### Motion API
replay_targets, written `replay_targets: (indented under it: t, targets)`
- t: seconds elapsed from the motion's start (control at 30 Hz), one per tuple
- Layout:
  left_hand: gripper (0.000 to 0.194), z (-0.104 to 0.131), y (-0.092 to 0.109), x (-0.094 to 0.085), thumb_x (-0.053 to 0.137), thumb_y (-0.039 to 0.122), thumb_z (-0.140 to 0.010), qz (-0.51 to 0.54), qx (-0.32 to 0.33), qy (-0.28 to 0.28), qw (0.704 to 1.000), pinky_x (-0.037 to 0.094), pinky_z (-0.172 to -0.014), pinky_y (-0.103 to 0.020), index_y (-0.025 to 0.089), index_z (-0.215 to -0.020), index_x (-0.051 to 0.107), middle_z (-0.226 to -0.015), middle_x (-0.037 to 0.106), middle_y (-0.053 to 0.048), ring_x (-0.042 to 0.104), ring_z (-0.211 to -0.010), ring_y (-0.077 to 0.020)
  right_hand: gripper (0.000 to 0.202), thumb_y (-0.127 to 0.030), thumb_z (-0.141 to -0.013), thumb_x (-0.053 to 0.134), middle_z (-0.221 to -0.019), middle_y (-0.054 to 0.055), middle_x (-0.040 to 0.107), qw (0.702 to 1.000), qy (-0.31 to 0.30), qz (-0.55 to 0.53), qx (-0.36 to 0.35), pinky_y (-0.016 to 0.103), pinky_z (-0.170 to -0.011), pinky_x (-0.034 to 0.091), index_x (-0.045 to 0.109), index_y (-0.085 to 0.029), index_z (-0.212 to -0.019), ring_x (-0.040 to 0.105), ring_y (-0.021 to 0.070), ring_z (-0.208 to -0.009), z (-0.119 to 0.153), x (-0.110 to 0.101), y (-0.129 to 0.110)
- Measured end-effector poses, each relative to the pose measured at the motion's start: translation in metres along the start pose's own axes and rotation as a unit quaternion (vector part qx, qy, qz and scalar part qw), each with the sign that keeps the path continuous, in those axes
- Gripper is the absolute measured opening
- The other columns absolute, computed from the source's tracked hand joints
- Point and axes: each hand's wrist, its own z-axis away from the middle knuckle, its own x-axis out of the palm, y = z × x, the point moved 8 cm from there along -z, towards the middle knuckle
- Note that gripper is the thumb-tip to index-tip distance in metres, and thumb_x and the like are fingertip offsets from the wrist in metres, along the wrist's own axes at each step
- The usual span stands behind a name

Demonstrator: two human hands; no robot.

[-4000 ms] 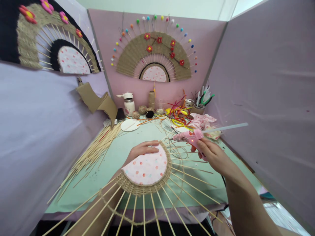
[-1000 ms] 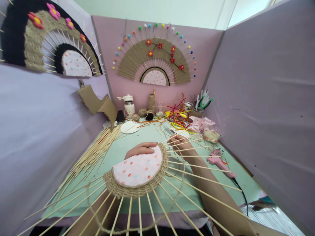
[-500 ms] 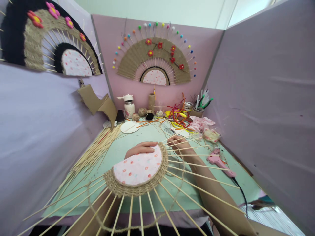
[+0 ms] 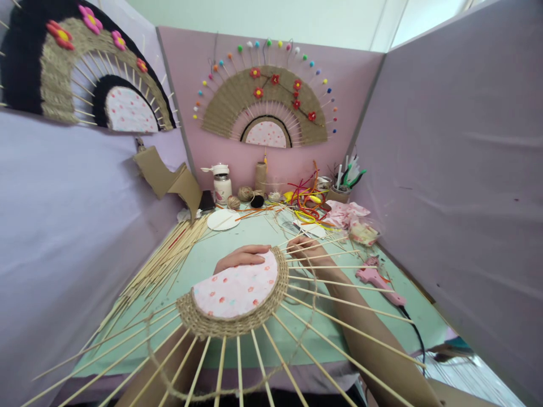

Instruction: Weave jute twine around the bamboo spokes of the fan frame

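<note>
A half-round fan piece lies tilted in front of me. It has a pink flower-print fabric centre (image 4: pixel 237 288), a woven twine band (image 4: pixel 237 326) along the curve, and thin sticks (image 4: pixel 326 332) radiating outward. My left hand (image 4: pixel 241 258) grips it at the straight far edge, fingers over the fabric and the thumb hidden beneath. At the band's right end, my right hand (image 4: pixel 303 249) is closed with fingertips pinched on the jute twine, partly behind the sticks. A loose loop of that twine (image 4: pixel 314 294) hangs across the sticks and round toward the left end.
Loose sticks (image 4: pixel 169 254) lie at left. A pink glue gun (image 4: pixel 382 285) with its cord is at right. Toward the back are a white oval (image 4: pixel 223 220), a bottle (image 4: pixel 222 186), twine balls (image 4: pixel 245 194), coloured pipe cleaners (image 4: pixel 307 198) and a tool pot (image 4: pixel 339 193). Partitions stand around.
The fan piece has tilted and shifted slightly left, its left sticks swinging a little outward. Both hands keep nearly the same places and grips.
</note>
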Motion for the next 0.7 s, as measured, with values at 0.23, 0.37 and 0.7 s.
replay_targets:
  t: [0.23,0.37,0.7]
  targets:
    - [0.04,-0.002,0.009,0.0,0.053,0.043,-0.09,-0.013,0.008,-0.011,1.0,0.045,-0.1,-0.038,0.025,-0.124,0.061,-0.132,0.058,-0.012,0.055,-0.123,-0.0264,0.026,-0.046,-0.067,0.076,-0.064,0.0,0.058,1.0,-0.028,0.01,0.003,0.028,-0.058,0.034,0.067,-0.022,-0.07,0.045,0.0134,-0.06,0.008,0.004,-0.006]
    - [0.041,0.0,0.002,-0.002,0.051,0.048,-0.089,-0.001,-0.001,0.011,1.0,0.046,-0.099,-0.039,0.028,-0.123,0.062,-0.131,0.06,-0.008,0.055,-0.121,-0.0274,0.025,-0.046,-0.07,0.074,-0.065,-0.001,0.059,0.999,-0.039,0.014,0.006,0.028,-0.058,0.033,0.068,-0.022,-0.073,0.046,0.0134,-0.06,0.011,0.005,-0.007]
    - [0.034,0.003,-0.001,-0.001,0.056,0.041,-0.088,0.008,-0.016,0.026,0.999,0.048,-0.097,-0.041,0.03,-0.119,0.065,-0.128,0.062,-0.007,0.058,-0.118,-0.029,0.02,-0.044,-0.074,0.072,-0.077,0.001,0.068,0.998,-0.019,0.06,-0.014,0.034,-0.074,0.043,0.071,-0.025,-0.078,0.058,0.0187,-0.076,0.01,0.003,-0.009]
